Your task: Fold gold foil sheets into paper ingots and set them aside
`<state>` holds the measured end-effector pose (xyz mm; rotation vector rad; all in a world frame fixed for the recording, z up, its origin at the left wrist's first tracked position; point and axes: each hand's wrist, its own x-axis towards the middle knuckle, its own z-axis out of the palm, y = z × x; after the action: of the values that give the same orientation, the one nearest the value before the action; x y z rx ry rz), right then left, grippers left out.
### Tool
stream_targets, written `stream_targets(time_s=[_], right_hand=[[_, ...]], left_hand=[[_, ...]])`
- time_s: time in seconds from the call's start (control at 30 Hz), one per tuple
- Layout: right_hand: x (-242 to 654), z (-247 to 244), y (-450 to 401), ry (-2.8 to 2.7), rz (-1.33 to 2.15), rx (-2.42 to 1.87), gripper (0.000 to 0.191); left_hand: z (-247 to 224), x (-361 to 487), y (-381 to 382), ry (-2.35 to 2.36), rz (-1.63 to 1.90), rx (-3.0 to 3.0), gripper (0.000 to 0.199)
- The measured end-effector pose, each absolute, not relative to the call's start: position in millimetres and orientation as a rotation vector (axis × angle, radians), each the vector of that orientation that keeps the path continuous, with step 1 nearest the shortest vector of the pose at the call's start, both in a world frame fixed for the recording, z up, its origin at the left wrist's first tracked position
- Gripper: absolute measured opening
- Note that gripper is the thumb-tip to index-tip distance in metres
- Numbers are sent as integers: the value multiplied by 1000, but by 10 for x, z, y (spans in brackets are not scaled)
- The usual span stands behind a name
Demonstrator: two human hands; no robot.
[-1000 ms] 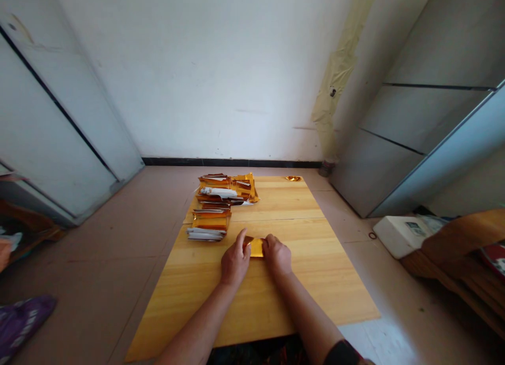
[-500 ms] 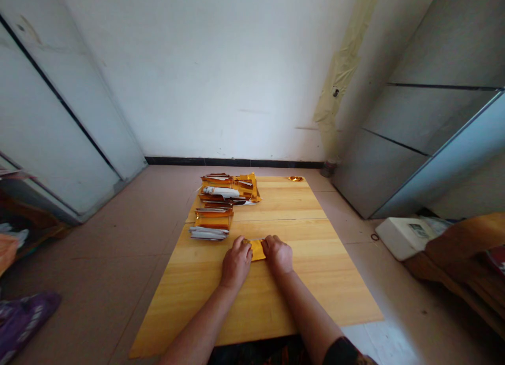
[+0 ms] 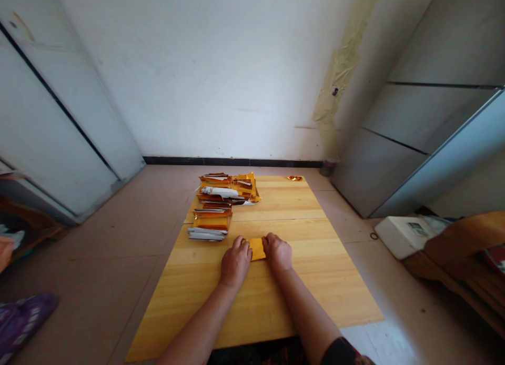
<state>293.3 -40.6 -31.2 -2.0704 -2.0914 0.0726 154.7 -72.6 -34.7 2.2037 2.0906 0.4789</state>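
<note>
Between my two hands a small gold foil paper sheet (image 3: 258, 249) lies near the middle of the wooden table (image 3: 315, 281). My left hand (image 3: 235, 262) is closed on its left edge, fingers curled over it. On the opposite edge my right hand (image 3: 278, 253) pinches the sheet, with the fingertips partly hidden from me. Beyond my left hand stand stacks of folded gold and white paper (image 3: 213, 220), lined up along the table's left side. A white bundle (image 3: 219, 192) rests across the farther stacks.
A shiny gold scrap (image 3: 294, 178) lies at the table's far right corner. A grey cabinet (image 3: 426, 118) stands to the right, with a white box (image 3: 398, 236) on the floor before it. At lower left is a purple bag (image 3: 27, 323).
My hands stay on the sheet's two edges with hardly any movement. The whole view has shifted very slightly.
</note>
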Motion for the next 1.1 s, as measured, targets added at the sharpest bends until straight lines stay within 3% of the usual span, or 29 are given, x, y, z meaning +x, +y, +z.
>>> stream_targets(time_s=[0.57, 0.73, 0.93, 1.1], right_hand=[[2956, -235, -432, -2012, 41, -2130, 17], [3050, -265, -438, -2064, -85, -1849, 12], [3045, -243, -685, -2385, -91, -1163, 11], [3047, -225, -885, -2468, -65, -1194, 20]], left_hand=[[-261, 1569, -759, 2085, 357, 2389, 24], [-142, 1580, -772, 2037, 344, 2461, 17], [-118, 1567, -777, 2028, 320, 2477, 18], [-119, 1556, -803, 2017, 343, 2461, 17]])
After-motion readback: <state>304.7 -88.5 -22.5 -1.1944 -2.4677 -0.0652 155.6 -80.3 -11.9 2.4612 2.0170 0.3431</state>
